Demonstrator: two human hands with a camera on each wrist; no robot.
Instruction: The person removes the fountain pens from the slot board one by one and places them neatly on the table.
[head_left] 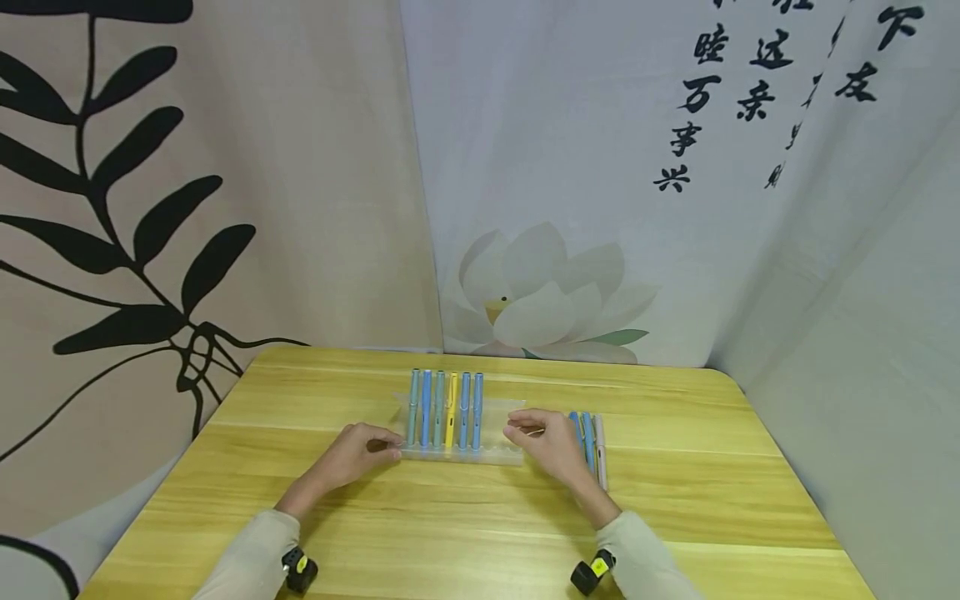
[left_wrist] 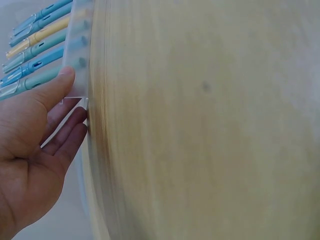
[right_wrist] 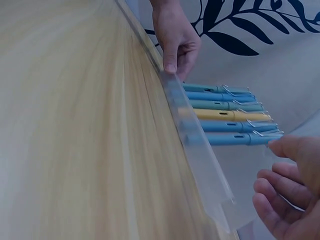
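Note:
A clear plastic pen stand (head_left: 498, 455) sits on the table, holding several capped pens with wire clips side by side. They are blue and green, with one yellow pen (head_left: 452, 410) among them. My left hand (head_left: 351, 458) pinches the stand's left end; in the left wrist view its thumb (left_wrist: 64, 80) lies on the front lip and the other fingers are lower down. Beside the stand's right end, my right hand (head_left: 553, 446) has loosely bent fingers and nothing in them. The right wrist view shows its thumb near the cap of the endmost blue pen (right_wrist: 232, 139).
To the right of my right hand, two blue pens (head_left: 588, 433) and a grey pen (head_left: 601, 454) lie on the wooden table (head_left: 450, 533), partly behind the hand. Printed curtains (head_left: 337, 208) hang behind the table and along its right side.

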